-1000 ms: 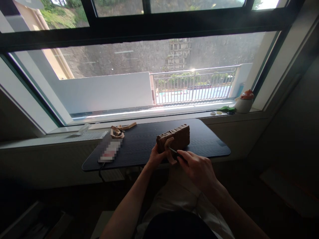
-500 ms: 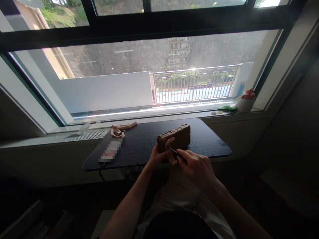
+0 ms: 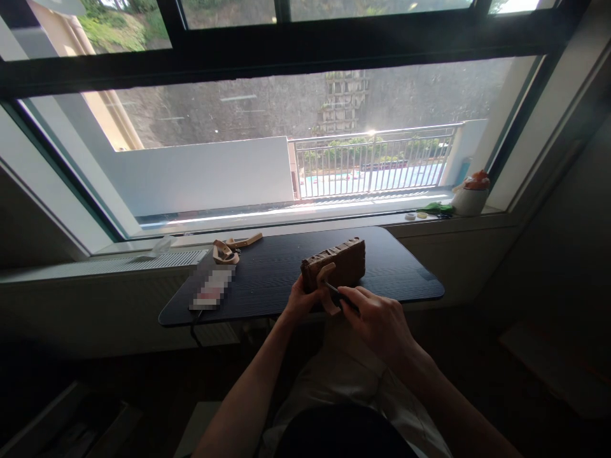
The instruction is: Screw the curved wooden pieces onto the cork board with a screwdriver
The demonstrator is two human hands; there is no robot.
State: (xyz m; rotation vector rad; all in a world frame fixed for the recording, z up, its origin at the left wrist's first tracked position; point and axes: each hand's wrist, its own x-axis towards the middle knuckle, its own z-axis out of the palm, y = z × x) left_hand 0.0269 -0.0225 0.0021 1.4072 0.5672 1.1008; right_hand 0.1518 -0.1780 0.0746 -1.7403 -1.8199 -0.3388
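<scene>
Little has moved: your view has shifted only slightly, your hands holding position

Your left hand (image 3: 300, 302) is curled around the near left end of the brown block (image 3: 347, 264), over the tabletop (image 3: 272, 280); whether the block rests there, you can't tell. Your thumb meets the curved strip (image 3: 325, 275) against its face. Your right hand (image 3: 375, 315) is closed around a slim tool (image 3: 334, 291) (grip mostly hidden), its tip at the strip. Pixelation hides any print on the pale item (image 3: 214, 287); your forearms are cut off below.
</scene>
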